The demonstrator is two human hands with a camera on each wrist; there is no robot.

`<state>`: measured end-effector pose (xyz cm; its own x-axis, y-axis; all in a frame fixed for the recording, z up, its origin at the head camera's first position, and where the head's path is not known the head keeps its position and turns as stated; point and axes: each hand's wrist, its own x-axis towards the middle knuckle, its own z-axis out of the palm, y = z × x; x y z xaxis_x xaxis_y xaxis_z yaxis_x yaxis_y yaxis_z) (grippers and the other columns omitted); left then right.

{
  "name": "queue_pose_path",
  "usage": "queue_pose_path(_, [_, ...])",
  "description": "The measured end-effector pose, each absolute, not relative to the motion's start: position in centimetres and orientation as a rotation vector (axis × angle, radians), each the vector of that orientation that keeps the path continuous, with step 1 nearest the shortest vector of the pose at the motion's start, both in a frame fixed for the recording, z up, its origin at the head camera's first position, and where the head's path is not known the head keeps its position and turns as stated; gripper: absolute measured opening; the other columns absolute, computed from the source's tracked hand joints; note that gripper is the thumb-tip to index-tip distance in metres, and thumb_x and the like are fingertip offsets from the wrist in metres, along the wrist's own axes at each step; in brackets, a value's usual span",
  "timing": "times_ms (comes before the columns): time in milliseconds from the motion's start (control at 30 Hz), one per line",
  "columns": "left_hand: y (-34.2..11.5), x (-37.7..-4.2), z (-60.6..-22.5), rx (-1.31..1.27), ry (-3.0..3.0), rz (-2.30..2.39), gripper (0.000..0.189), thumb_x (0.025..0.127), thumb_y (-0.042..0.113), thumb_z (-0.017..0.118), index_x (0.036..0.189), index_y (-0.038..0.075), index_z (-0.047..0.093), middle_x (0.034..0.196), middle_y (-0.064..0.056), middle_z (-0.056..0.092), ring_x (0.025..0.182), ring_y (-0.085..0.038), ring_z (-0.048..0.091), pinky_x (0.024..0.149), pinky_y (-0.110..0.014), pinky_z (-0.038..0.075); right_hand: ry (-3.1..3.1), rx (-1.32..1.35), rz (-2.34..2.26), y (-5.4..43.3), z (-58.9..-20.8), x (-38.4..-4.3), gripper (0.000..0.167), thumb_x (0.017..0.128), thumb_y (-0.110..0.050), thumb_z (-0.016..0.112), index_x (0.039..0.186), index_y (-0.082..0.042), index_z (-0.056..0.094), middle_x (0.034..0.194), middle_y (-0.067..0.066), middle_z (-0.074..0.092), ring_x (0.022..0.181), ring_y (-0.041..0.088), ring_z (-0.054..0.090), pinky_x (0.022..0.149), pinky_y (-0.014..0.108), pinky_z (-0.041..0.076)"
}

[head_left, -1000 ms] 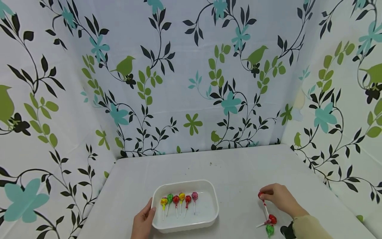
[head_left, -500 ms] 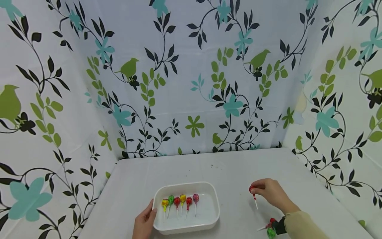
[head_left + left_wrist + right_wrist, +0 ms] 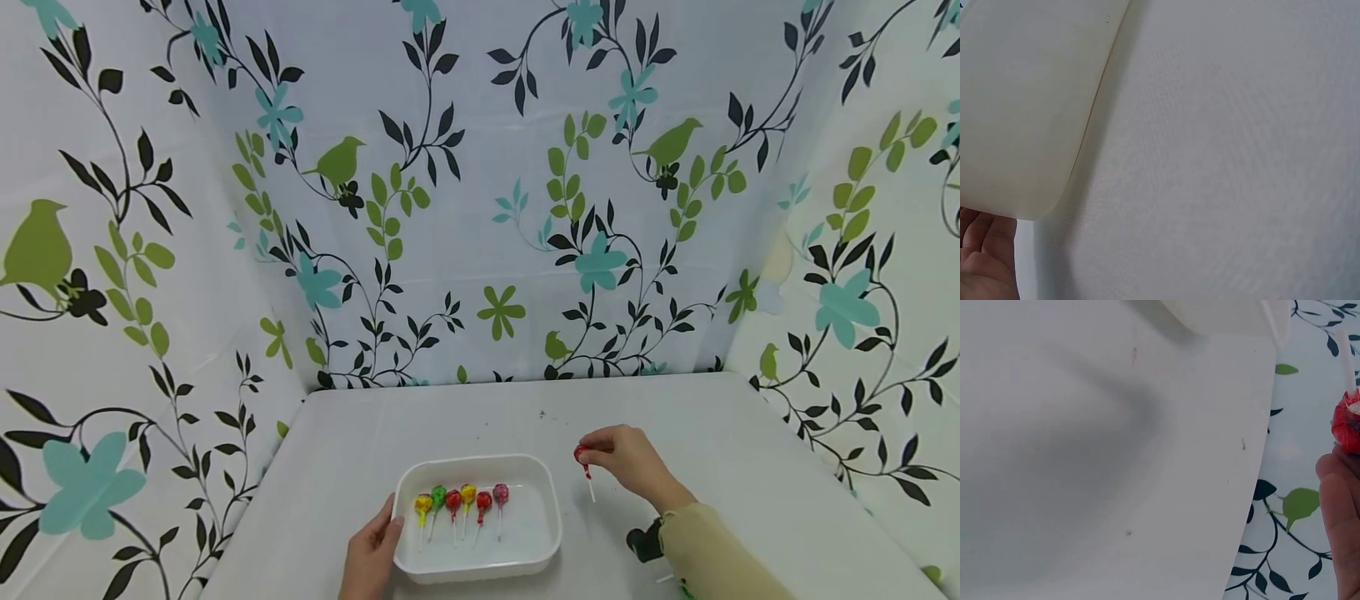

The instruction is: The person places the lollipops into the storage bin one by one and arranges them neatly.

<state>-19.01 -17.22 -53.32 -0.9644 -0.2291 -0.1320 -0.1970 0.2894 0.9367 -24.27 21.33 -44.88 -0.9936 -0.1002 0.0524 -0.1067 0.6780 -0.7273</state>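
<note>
My right hand [image 3: 630, 463] pinches a red-wrapped lollipop [image 3: 579, 451] by its head, held over the table just right of the tray, its white stick pointing down. In the right wrist view the red lollipop [image 3: 1345, 428] shows at the right edge above my fingers [image 3: 1338, 506]. My left hand [image 3: 371, 552] grips the left side of a white plastic tray [image 3: 480, 572], thumb at the rim and fingers against the outer wall. Inside the tray, toward its left and middle, several lollipops lie in a row: yellow, green, red and a pink one [image 3: 501, 493].
By the right sleeve [image 3: 708, 550], a bit of green wrapper [image 3: 686, 589] and a white stick [image 3: 664, 577] show on the white table [image 3: 420, 425], the rest hidden. A patterned cloth [image 3: 450, 208] with leaves and birds walls the back and both sides.
My right hand has lifted the red lollipop from the group at the right and carried it left toward the tray. My left hand keeps its grip on the tray.
</note>
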Motion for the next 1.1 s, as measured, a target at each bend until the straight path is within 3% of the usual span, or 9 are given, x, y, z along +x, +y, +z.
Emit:
queue_pose_path(800, [-17.1, -19.2, -53.4, 0.446, -2.452, -1.824, 0.048, 0.105, 0.016, 0.057, 0.150, 0.002, 0.044, 0.156, -0.017, 0.043, 0.145, -0.042, 0.042, 0.110, -0.046, 0.049, -2.918, 0.409, 1.360, 11.0, -45.0, -25.8, 0.018, 0.090, -0.017, 0.078, 0.106, -0.008, 0.079, 0.091, 0.000, 0.077, 0.089, 0.024, 0.073, 0.086, 0.040, 0.067])
queue_pose_path(1100, [-17.1, -19.1, -53.2, 0.428, -2.446, -1.796, 0.047, 0.105, 0.013, 0.056, 0.149, 0.000, 0.046, 0.155, -0.018, 0.045, 0.144, -0.041, 0.043, 0.110, -0.046, 0.048, -3.046, 0.316, 1.147, 8.3, -45.1, -26.2, 0.010, 0.086, -0.014, 0.082, 0.093, -0.008, 0.080, 0.085, 0.000, 0.073, 0.078, 0.015, 0.063, 0.075, 0.033, 0.064])
